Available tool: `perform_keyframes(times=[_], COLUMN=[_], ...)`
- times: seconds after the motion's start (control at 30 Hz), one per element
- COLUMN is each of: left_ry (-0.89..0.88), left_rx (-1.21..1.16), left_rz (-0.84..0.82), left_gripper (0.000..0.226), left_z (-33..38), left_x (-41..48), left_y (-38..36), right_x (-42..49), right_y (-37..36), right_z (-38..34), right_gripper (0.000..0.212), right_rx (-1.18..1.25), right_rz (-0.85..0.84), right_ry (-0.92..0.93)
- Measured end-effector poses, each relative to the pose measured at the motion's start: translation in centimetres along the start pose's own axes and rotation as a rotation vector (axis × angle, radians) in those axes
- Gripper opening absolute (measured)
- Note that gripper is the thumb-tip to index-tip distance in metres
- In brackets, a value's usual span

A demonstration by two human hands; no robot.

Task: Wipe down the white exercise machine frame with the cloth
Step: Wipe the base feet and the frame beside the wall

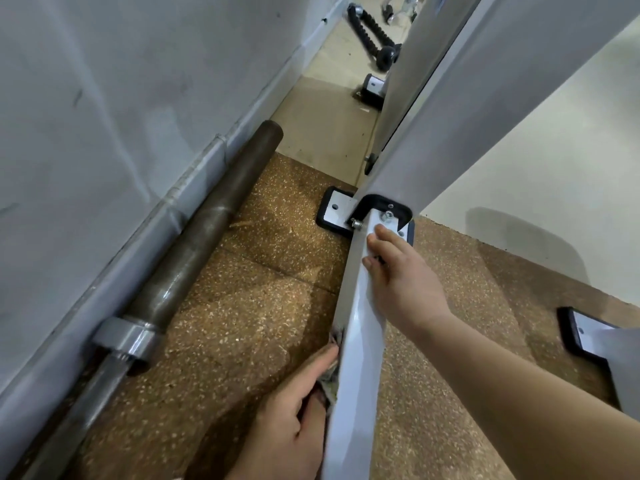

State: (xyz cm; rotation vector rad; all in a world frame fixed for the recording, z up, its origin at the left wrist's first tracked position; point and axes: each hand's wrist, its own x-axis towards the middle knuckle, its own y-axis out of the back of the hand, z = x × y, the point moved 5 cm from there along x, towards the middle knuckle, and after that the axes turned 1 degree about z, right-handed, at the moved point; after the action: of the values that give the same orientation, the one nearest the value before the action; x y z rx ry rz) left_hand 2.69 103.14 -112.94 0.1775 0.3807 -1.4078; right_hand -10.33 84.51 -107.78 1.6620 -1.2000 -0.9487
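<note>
A white metal bar of the exercise machine frame (360,327) runs from the bottom centre up to a black bracket with bolts (384,211), where a tall white upright (450,109) rises. My left hand (294,417) presses a grey cloth (334,368) against the bar's left side; only a crumpled edge of the cloth shows between fingers and bar. My right hand (398,271) rests on the bar's right side just below the bracket, fingers curled over its top face.
A dark barbell (194,244) lies along the grey wall (104,98) on the left, over speckled brown rubber flooring (242,323). White foot plates (334,209) (585,334) sit on the floor. A black ribbed rope handle (370,32) lies farther back.
</note>
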Motion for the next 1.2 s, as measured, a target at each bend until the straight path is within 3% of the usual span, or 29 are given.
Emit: perform_keyframes(times=[0.1,0.2,0.27,0.43,0.7,0.83,0.97,1.2], left_ry=[-0.002,-0.019,-0.038,-0.039,-0.003,-0.023,-0.006,0.059], left_rx=[0.051,0.062,0.017,0.019,-0.023,-0.038,0.013,0.048], left_rz=[-0.097,-0.019,-0.038,0.022,-0.022,0.093,0.083,0.059], left_gripper=[0.046,0.044,0.046,0.051,0.041,0.047,0.055,0.040], left_z=[1.0,1.7,1.4,-2.3,-0.8,-2.1,-3.9,-2.0], left_x=[4.6,9.0,6.7,-6.3,0.2,-7.1,-13.8,-2.8], left_y=[-0.8,-1.7,-2.1,0.4,-0.8,-0.6,-0.7,-0.1], right_x=[0.2,-2.0,-5.2,-12.7,-13.1,-14.2,-16.6,-16.2], right_y=[0.5,1.4,1.8,0.0,-0.4,0.0,-1.6,-0.9], right_z=[-0.6,-1.2,-1.1,-0.1,0.2,-0.6,-0.7,-1.0], right_gripper=[0.050,0.051,0.048,0.055,0.056,0.050,0.049,0.045], right_rx=[-0.062,-0.044,0.030,0.097,-0.027,0.011,0.082,0.126], right_rz=[-0.073,-0.044,0.006,-0.121,-0.138,-0.056,-0.082,-0.113], right_ry=[0.010,-0.011,-0.035,-0.006,0.041,0.055,0.101,0.050])
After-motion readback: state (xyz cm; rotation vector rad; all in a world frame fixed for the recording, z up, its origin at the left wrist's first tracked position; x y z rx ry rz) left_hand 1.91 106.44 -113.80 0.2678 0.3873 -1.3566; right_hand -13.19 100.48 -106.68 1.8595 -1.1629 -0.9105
